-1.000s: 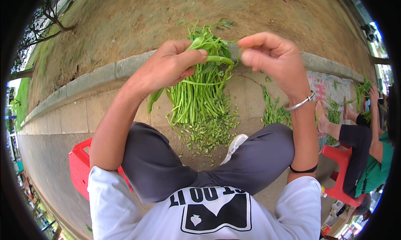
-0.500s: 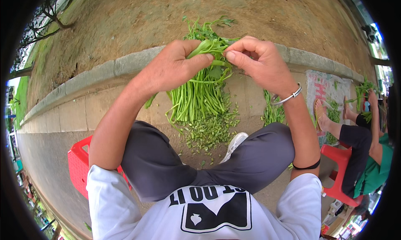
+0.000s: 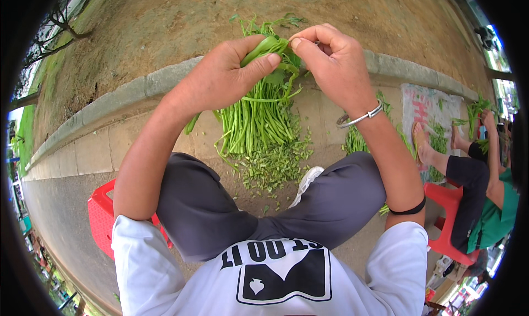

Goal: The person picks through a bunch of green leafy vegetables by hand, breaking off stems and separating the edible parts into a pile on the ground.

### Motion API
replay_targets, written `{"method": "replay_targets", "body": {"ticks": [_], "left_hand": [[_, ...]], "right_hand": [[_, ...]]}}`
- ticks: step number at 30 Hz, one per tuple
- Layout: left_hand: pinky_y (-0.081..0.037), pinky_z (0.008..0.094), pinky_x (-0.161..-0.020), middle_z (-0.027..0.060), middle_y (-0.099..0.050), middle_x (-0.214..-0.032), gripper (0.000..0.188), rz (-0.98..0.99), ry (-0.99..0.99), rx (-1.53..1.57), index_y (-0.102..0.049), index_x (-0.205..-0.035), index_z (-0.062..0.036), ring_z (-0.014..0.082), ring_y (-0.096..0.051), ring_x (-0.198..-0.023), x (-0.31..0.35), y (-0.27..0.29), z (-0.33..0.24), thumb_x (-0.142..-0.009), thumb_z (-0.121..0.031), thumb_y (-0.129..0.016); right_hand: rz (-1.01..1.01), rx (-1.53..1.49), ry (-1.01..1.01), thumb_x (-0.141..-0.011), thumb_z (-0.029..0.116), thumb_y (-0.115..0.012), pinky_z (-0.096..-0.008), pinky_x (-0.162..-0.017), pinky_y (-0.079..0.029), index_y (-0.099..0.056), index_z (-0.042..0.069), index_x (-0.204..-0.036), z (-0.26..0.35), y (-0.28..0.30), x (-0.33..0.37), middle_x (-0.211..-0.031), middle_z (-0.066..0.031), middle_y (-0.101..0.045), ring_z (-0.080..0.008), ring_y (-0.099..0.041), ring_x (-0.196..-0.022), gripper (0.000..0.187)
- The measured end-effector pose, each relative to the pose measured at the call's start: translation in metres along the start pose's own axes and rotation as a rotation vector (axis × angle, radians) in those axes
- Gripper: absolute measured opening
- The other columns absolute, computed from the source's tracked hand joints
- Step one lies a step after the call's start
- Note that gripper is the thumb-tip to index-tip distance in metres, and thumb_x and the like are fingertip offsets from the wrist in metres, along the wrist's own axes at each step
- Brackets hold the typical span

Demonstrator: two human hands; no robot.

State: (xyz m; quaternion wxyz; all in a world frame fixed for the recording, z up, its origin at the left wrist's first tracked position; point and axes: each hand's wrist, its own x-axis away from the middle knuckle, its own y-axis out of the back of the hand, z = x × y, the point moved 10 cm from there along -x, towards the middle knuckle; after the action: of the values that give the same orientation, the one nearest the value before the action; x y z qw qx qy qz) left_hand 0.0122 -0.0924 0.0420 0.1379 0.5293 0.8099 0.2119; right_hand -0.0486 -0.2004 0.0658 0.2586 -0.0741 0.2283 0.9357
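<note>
My left hand is closed round a small bunch of water spinach, its stem ends poking out below the wrist. Thumb and fingertips of my right hand are pinched together at the upper right edge of that bunch, on what looks like a thin stem. Beneath both hands a large heap of long green water spinach stems lies on the paving, leaves pointing away from me. Short cut stem pieces are scattered in front of it.
A stone kerb runs behind the heap, with bare soil beyond. More greens lie by my right knee. To the right, a person in green sits on a red stool beside a printed plastic sheet.
Both hands have risen slightly in the picture, and the right has shifted a little left. The bunch stays in my left hand, while my right fingertips remain pinched at its edge.
</note>
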Motion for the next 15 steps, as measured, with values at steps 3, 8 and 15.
{"method": "replay_targets", "body": {"ticks": [3, 8, 15], "left_hand": [[-0.039, 0.0195, -0.059, -0.0032, -0.056, -0.081, 0.031, -0.012, 0.020, 0.041, -0.055, -0.108, -0.0025, 0.0025, -0.046, -0.068, 0.001, 0.001, -0.004, -0.090, -0.027, -0.049], [-0.036, 0.0189, -0.056, -0.0053, -0.053, -0.076, 0.029, 0.000, 0.029, 0.033, -0.057, -0.106, -0.0028, 0.0023, -0.043, -0.065, 0.002, 0.003, -0.006, -0.090, -0.027, -0.050], [-0.030, 0.0189, -0.052, -0.0074, -0.046, -0.068, 0.027, -0.075, 0.069, 0.162, -0.058, -0.103, -0.0046, 0.0012, -0.037, -0.059, 0.009, 0.025, -0.003, -0.090, -0.027, -0.050]], "right_hand": [[-0.030, -0.049, -0.061, -0.074, 0.012, -0.060, -0.0241, -0.053, -0.043, -0.062, -0.001, -0.076, -0.007, -0.001, 0.000, -0.071, -0.0052, -0.058, -0.0100, -0.052, -0.057, 0.014], [-0.122, -0.181, -0.210, -0.079, 0.015, -0.060, -0.0175, -0.048, -0.038, -0.066, 0.004, -0.085, -0.036, 0.016, -0.008, -0.069, 0.0023, -0.057, -0.0028, -0.047, -0.057, 0.014], [0.021, -0.225, -0.276, -0.077, 0.020, -0.066, -0.0156, -0.050, -0.039, -0.065, 0.005, -0.092, -0.052, 0.036, -0.004, -0.081, 0.0023, -0.060, -0.0023, -0.050, -0.063, 0.021]]}}
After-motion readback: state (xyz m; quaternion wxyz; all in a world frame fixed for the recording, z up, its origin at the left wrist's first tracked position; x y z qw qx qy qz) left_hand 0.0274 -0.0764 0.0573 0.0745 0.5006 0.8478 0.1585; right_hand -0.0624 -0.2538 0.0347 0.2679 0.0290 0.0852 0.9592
